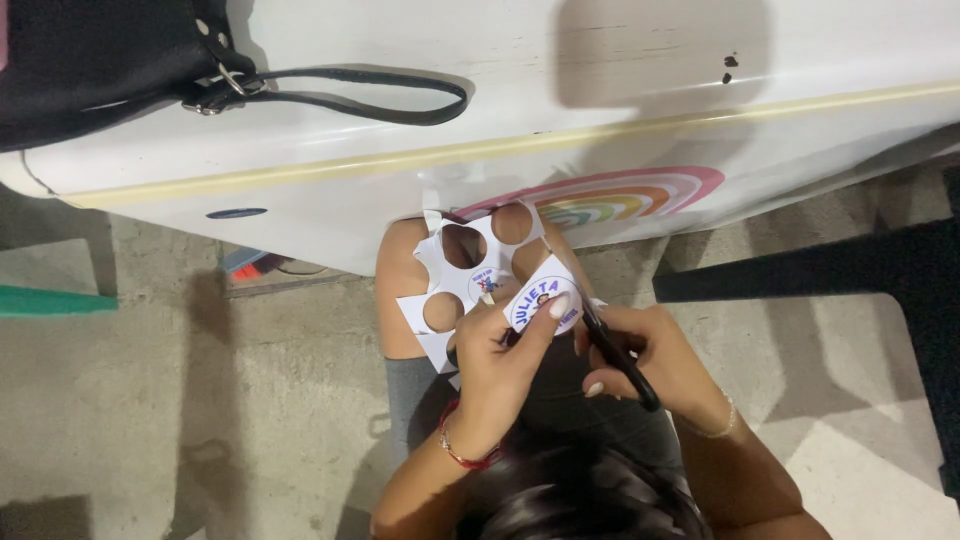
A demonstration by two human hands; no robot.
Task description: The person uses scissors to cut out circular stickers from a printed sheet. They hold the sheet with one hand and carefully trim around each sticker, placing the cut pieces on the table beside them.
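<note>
Dark hair (590,500) sat nearest the camera, bottom centre, above a grey-clad lap (560,400). Left wrist wore a red bracelet (462,452); right wrist wore a thin pale bracelet (715,425). Left hand (495,365) sat just left of centre, fingers (550,312) pinched closed on a round printed sticker (540,300), thumb under, fingertip on its near edge. Right hand (655,365) was close beside it on the right, fingers curled shut through the black handles of scissors (615,350). Blades pointed far-left toward the round sticker, tips hidden behind it; couldn't tell how far the blades were open. Sticker was still joined to, or lay against, a white paper sheet (455,285) just beyond the left hand, over the bare knee (400,290). Sheet had several round holes cut out, skin showing through them, plus one small printed round (484,281) left uncut near its middle. Concrete floor (200,400) spread to the left and right of the legs. A green strip (50,300) poked in at the left edge. Farther off, a white table (600,80) with a beige edge band ran across the top, a rainbow decal (610,198) on its near face. A black bag (90,60) with a looped strap (370,95) lay on the table far left.
</note>
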